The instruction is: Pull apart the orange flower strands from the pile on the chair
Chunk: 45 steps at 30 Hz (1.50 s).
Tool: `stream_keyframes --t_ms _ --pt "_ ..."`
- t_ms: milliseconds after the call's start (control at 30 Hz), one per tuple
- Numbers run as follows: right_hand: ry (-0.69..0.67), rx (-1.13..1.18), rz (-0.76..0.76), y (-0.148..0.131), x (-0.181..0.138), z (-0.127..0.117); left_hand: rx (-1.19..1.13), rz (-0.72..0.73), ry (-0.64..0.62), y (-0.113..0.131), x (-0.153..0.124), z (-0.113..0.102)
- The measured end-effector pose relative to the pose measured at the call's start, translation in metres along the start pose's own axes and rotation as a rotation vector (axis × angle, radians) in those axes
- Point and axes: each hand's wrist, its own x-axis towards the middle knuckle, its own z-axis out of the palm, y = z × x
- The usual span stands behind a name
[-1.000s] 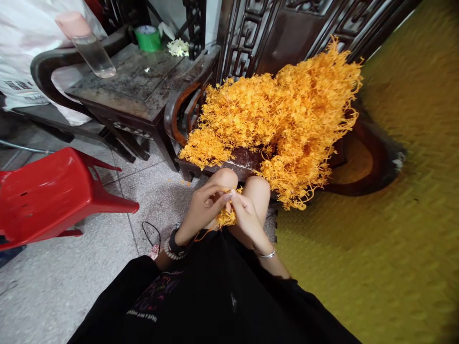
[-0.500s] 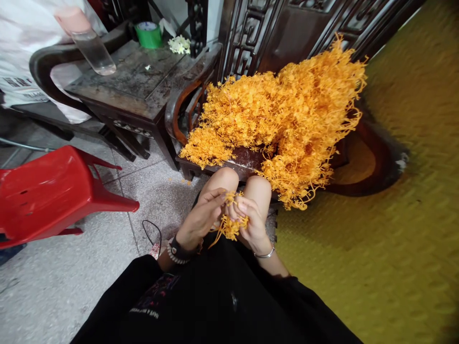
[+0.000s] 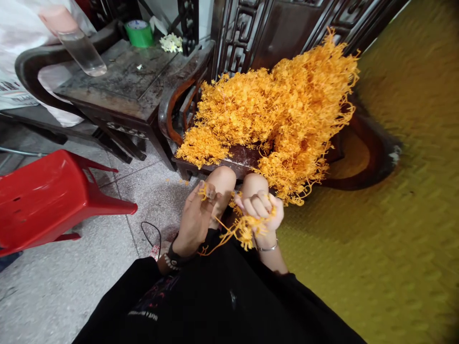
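Note:
My right hand [image 3: 264,210] is a closed fist over my lap, wrapped round a bunch of orange stringy strands [image 3: 246,231] with curly tufts. Loose ends of the bunch hang below the fist and trail to the left. Apart from it, my left hand [image 3: 193,220] is raised by the left knee, its fingertips pinching a small orange tuft [image 3: 203,192]. Just beyond my knees a big heap of the same orange strands [image 3: 251,107] covers most of a dark wooden chair seat [image 3: 247,155]. Whether the strands are yarn or plant, I cannot tell.
Left of the chair stands a dark wooden side table [image 3: 125,88] with a pink-capped bottle [image 3: 82,50], green tape [image 3: 139,34] and pale flowers [image 3: 171,43]. A red plastic stool [image 3: 46,191] is at the left. A yellow textured surface [image 3: 376,253] fills the right.
My hands have moved apart: the left to the left with a small tuft, the right to the right with the bunch. The view has shifted slightly.

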Motion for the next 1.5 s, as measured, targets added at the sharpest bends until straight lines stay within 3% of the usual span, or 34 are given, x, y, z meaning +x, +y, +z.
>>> stream_keyframes --t_ms 200,367,533,700,933,1100,1233,1333,1500 --pt "0.0 -0.016 0.108 -0.008 0.0 0.011 0.168 -0.11 -0.074 -0.018 0.004 -0.005" --pt "-0.079 0.026 0.095 -0.008 -0.005 0.006 0.181 -0.05 -0.086 -0.015 0.009 -0.013" --pt "-0.065 -0.196 0.065 -0.01 -0.011 0.008 0.214 -0.101 -0.131 -0.007 0.013 -0.015" --pt "-0.109 -0.312 0.052 -0.013 -0.014 0.013 0.162 0.037 -0.154 -0.011 0.019 -0.016" --pt "-0.166 -0.61 -0.141 -0.006 -0.012 0.015 0.136 -0.016 -0.147 -0.016 0.019 -0.015" --pt "-0.195 -0.946 -0.19 -0.01 -0.011 0.021 0.39 0.11 -0.189 -0.017 0.015 -0.019" --pt "-0.224 -1.124 -0.248 -0.011 -0.01 0.025 0.811 0.131 -0.365 -0.015 0.015 -0.029" --pt "-0.283 -1.134 -0.212 -0.014 -0.009 0.024 0.951 0.111 -0.428 -0.011 0.016 -0.034" --pt "-0.446 -0.894 -0.039 -0.017 -0.009 0.02 0.84 0.037 -0.41 -0.005 0.016 -0.038"
